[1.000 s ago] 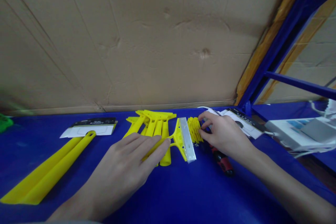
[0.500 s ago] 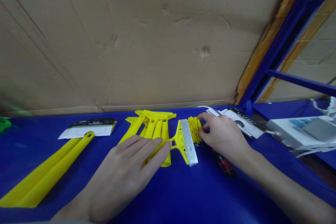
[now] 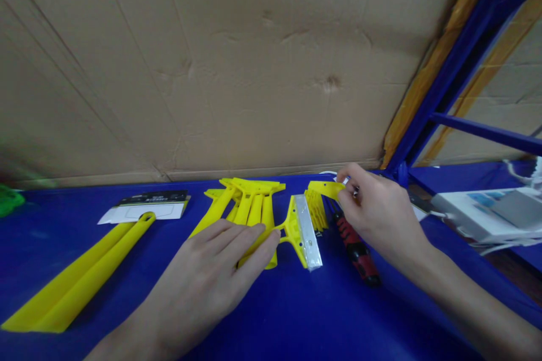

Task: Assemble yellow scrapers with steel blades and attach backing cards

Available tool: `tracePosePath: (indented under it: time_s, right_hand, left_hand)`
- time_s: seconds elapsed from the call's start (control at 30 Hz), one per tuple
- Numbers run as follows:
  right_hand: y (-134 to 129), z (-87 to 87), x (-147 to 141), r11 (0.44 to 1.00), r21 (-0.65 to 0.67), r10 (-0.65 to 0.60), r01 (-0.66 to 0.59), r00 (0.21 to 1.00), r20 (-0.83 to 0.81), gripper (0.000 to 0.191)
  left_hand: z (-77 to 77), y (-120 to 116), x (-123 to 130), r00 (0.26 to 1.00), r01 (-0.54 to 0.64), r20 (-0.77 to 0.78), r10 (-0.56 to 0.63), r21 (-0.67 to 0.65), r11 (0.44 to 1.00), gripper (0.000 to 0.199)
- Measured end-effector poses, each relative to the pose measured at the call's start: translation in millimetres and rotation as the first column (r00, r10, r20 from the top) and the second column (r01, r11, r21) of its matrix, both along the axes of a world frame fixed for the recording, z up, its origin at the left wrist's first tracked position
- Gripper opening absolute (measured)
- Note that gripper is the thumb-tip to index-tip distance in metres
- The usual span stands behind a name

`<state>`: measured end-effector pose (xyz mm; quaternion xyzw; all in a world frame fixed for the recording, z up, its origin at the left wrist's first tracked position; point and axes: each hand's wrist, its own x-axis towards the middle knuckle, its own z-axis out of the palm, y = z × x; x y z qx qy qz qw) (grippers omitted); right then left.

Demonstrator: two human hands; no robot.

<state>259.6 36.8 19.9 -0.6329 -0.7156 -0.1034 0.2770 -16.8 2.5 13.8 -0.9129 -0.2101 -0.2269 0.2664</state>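
My left hand [image 3: 220, 276] is closed round the handle of a yellow scraper [image 3: 292, 229], whose wide head carries a silvery blade and points right. Between the fingertips of my right hand [image 3: 372, 203] is a flat yellow plastic plate [image 3: 326, 188] with small holes, lifted above a row of similar yellow plates [image 3: 315, 211]. Beyond my left hand lie several more yellow scrapers [image 3: 254, 197], heads toward the wall. A red and black screwdriver [image 3: 358, 251] rests below my right hand.
Two long yellow handles [image 3: 84, 276] lie at the left beside black and white packaging cards [image 3: 146, 207]. A white box-like device [image 3: 486, 211] with cables stands at the right. A cardboard wall [image 3: 271, 67] closes off the back of the blue table [image 3: 296, 316], and a blue metal frame [image 3: 449, 67] rises at the right.
My right hand has drawn one yellow plate up from the row and moved slightly right. More of the screwdriver shows. My left hand still grips the scraper, almost unmoved.
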Motion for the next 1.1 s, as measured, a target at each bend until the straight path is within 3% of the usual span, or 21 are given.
tracePosePath:
  time_s: [0.2,0.37,0.47,0.63,0.83,0.97,1.1]
  right_hand:
    - [-6,6.2,7,0.994,-0.067,0.057,-0.082,0.948,-0.314,0.018]
    - [-10,10.6,7,0.960,-0.180,0.070,-0.215,0.807,-0.587,0.009]
    - [-10,9.8,7,0.939,-0.157,0.101,-0.306,0.681,-0.725,0.009]
    - [-12,9.5,8,0.918,-0.075,0.182,-0.390,0.581,-0.793,0.011]
    - [-15,8.7,6,0.868,-0.162,0.082,-0.469,0.458,-0.885,0.013]
    - [-14,5.4,5,0.830,-0.146,0.041,-0.539,0.319,-0.947,0.021]
    - [-13,3.7,6,0.825,-0.134,0.020,-0.549,0.265,-0.964,0.030]
  left_hand:
    - [-1.6,2,-2,1.000,-0.014,-0.013,0.014,0.006,1.000,0.032]
    - [-3.6,1,-3,0.999,-0.033,-0.024,0.033,0.015,0.999,0.031]
    - [-3.8,0,-3,0.999,-0.037,-0.028,0.037,0.014,0.999,0.032]
    - [-1.7,0,-2,0.998,-0.036,-0.042,0.036,-0.003,0.999,0.031]
    - [-2.4,1,-2,0.999,-0.029,-0.041,0.029,-0.005,1.000,0.030]
    - [-2.3,0,-1,0.999,-0.032,-0.038,0.032,0.009,0.999,0.030]
    - [-0.5,0,0,0.999,-0.023,-0.031,0.024,0.023,0.999,0.030]
